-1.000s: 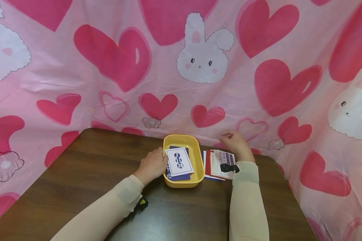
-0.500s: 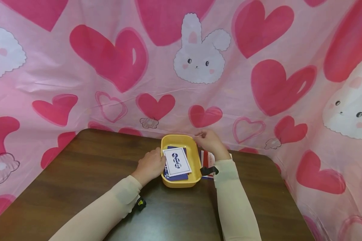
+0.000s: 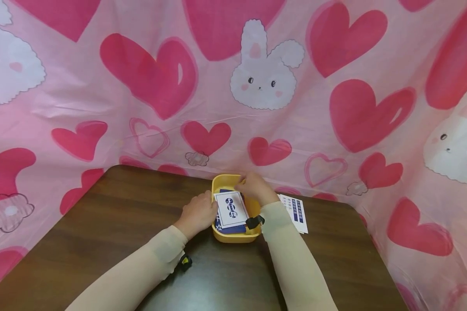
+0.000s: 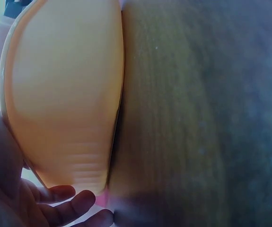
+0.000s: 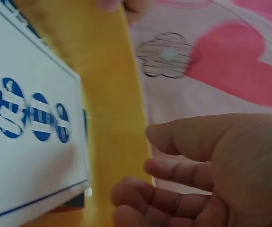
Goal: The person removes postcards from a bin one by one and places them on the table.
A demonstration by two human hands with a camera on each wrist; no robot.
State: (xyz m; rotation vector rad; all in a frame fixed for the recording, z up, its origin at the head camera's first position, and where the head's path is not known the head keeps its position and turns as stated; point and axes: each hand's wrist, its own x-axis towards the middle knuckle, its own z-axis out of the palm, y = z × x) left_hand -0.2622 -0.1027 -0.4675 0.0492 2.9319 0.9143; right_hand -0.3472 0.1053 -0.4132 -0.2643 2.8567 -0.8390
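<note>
A yellow plastic box (image 3: 233, 238) stands near the table's back edge. My left hand (image 3: 198, 214) grips its left side; in the left wrist view, the fingers (image 4: 81, 203) bend round the far end of its outer wall (image 4: 65, 94). On top inside lies a white card (image 3: 231, 209) with a dark border and blue lettering, tilted over blue cards (image 3: 233, 229). My right hand (image 3: 255, 188) is over the box's right part, near the card's upper corner. The right wrist view shows its fingers loosely bent, with nothing between thumb and fingertips.
Right of the box lie white cards with blue print (image 3: 295, 211), partly hidden by my right sleeve (image 3: 284, 233). The dark wooden table (image 3: 120, 229) ends at a pink cloth (image 3: 315, 138) with hearts and rabbits.
My right hand has moved left from above the loose cards, across the box's right rim, to over its inside. The left hand has stayed on the box.
</note>
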